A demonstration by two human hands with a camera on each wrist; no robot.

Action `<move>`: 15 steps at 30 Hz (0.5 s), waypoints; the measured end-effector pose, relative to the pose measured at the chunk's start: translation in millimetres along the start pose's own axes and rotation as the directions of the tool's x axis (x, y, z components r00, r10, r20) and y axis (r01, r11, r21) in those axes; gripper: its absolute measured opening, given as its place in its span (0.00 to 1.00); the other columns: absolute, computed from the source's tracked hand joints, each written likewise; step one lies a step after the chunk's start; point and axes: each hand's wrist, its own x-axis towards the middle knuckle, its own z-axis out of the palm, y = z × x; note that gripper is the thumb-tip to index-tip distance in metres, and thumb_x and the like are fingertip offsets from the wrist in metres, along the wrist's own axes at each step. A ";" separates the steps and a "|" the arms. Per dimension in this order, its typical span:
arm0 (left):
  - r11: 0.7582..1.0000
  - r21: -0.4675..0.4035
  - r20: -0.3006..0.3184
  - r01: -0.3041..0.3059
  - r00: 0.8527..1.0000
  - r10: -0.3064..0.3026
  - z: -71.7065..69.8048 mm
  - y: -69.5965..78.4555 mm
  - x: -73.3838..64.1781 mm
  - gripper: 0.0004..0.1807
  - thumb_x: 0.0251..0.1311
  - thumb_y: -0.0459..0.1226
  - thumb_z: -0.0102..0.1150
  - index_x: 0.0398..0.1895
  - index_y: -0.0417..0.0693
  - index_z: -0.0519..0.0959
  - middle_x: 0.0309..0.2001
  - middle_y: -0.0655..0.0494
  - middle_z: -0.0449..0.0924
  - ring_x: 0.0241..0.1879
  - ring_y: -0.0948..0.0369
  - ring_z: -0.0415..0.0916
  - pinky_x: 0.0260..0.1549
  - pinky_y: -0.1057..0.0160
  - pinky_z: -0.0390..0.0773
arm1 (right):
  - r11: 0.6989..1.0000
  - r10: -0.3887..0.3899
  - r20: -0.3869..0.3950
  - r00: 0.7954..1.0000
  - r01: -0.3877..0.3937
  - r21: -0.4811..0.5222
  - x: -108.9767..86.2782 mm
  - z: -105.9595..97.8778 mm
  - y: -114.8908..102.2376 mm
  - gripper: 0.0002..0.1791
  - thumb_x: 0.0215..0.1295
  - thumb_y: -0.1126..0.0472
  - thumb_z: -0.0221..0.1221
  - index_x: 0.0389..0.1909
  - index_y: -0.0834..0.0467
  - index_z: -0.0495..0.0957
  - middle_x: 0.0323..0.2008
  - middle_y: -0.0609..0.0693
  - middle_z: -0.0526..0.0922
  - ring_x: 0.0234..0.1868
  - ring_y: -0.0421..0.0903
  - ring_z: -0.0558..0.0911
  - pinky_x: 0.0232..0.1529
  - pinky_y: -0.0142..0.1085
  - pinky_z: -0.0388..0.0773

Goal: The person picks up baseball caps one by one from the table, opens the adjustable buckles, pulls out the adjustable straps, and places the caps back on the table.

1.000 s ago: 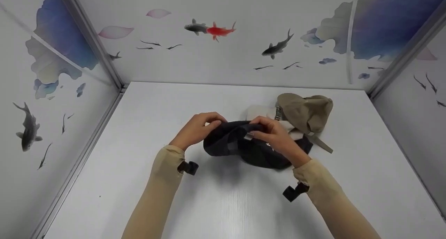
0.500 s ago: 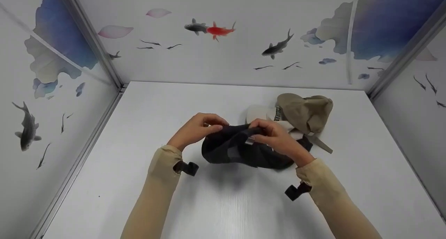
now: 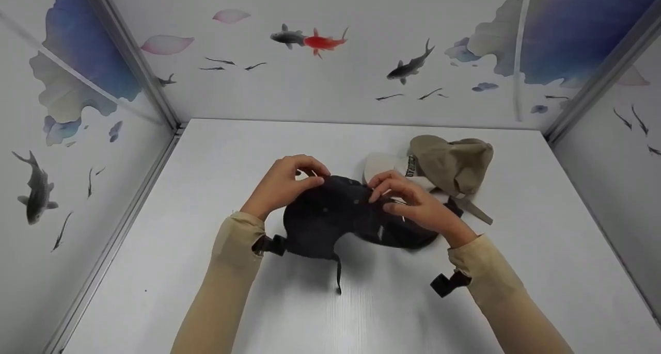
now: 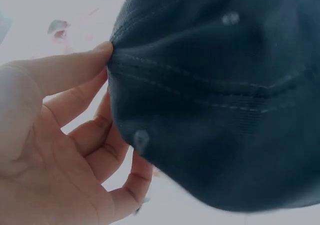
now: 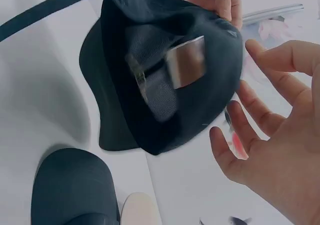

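Fingers of the left hand (image 3: 284,182) pinch the dark navy baseball cap (image 3: 315,217) by its crown, thumb tip at the edge where a stitched seam runs out, the others curled along the same edge below it in the left wrist view. Fingers of the right hand (image 3: 424,207) are spread apart and clamp nothing; their tips lie just beside the opposite side of the crown, and whether one of them touches the cloth is hard to tell.

What matters most is this placing: the cap lies between the two hands, to the right of the left fingers and to the left of the right fingers, with the left hand nearer because it alone has hold. Judged by the shadow, the cap is raised off the table (image 3: 232,142). Its length appears to slant from the top edge between the hands down and leftward toward the person, and a strap (image 3: 339,276) dangles from its lower end. In the right wrist view the hollow is turned toward that camera, showing a label (image 5: 187,60) inside.

Beneath the right hand lies a second dark cap (image 3: 405,232); past it, farther from the person, sit an off-white cap (image 3: 382,166) and a tan cap (image 3: 454,163).
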 end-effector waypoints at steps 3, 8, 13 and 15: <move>0.997 0.075 -0.037 0.030 0.999 -0.028 -4.0 0.1 -0.9 0.07 0.66 0.36 0.62 0.45 0.49 0.85 0.47 0.53 0.85 0.49 0.55 0.80 0.56 0.53 0.75 | 0.999 0.004 -0.013 1.000 -0.003 0.033 -3.7 -2.9 1.2 0.11 0.66 0.75 0.54 0.46 0.64 0.79 0.57 0.67 0.69 0.61 0.45 0.72 0.58 0.35 0.73; 0.988 0.126 -0.093 0.086 0.993 -0.075 -11.5 -6.5 -3.0 0.08 0.67 0.35 0.61 0.46 0.48 0.85 0.48 0.51 0.84 0.50 0.53 0.79 0.56 0.53 0.76 | 0.999 -0.005 -0.038 0.999 0.006 0.035 -10.5 -10.5 3.9 0.11 0.67 0.75 0.53 0.46 0.63 0.80 0.56 0.52 0.74 0.58 0.42 0.75 0.55 0.35 0.76; 0.976 0.147 -0.151 0.158 0.979 -0.136 -18.7 -16.1 -4.4 0.08 0.67 0.35 0.61 0.46 0.48 0.84 0.47 0.51 0.84 0.51 0.52 0.78 0.52 0.52 0.78 | 1.000 0.017 -0.091 0.996 -0.016 0.007 -16.2 -21.2 2.6 0.09 0.67 0.74 0.54 0.43 0.65 0.80 0.54 0.52 0.76 0.58 0.43 0.75 0.59 0.34 0.77; 0.970 0.159 -0.169 0.184 0.973 -0.157 -20.7 -20.3 -4.3 0.08 0.67 0.35 0.61 0.47 0.49 0.84 0.47 0.51 0.84 0.50 0.52 0.78 0.51 0.53 0.78 | 1.000 0.028 -0.108 0.994 -0.028 0.001 -18.6 -25.8 1.2 0.08 0.68 0.74 0.54 0.44 0.66 0.79 0.54 0.54 0.76 0.59 0.43 0.75 0.59 0.32 0.77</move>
